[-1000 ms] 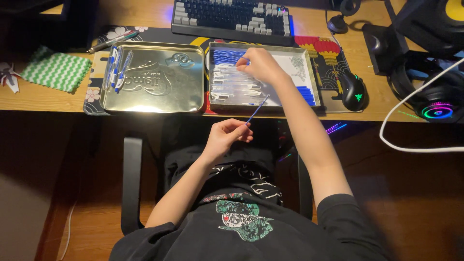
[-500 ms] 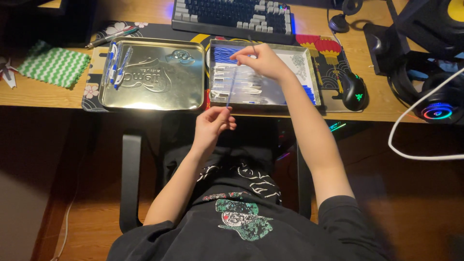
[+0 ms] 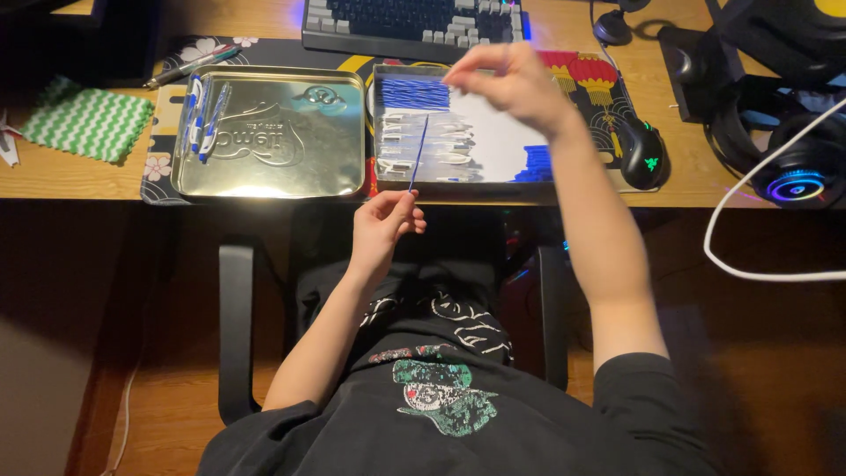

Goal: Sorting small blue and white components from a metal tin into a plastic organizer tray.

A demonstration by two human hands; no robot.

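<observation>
- Hands first: my left hand [image 3: 385, 220] pinches the lower end of a thin blue rod [image 3: 417, 154], which slants up toward 12 o'clock over the open tin [image 3: 388, 123]. My right hand [image 3: 515, 84] hovers above that tin, fingertips narrowed together; whether it grips anything I cannot tell.
- Handling, as I judge it: a light pinch close to the end and a steady wrist should keep the rod from bending or slipping.
- Inside the tin lie blue rods at 12 o'clock and pale pieces in rows.
- At 9 o'clock sits the gold tin lid [image 3: 269, 132] with pens; further out, a green zigzag cloth [image 3: 88, 122].
- A keyboard [image 3: 414, 18] crowds 12 o'clock, a mouse [image 3: 641, 152] and headphones [image 3: 797, 172] 3 o'clock on the desk [image 3: 79, 181].
</observation>
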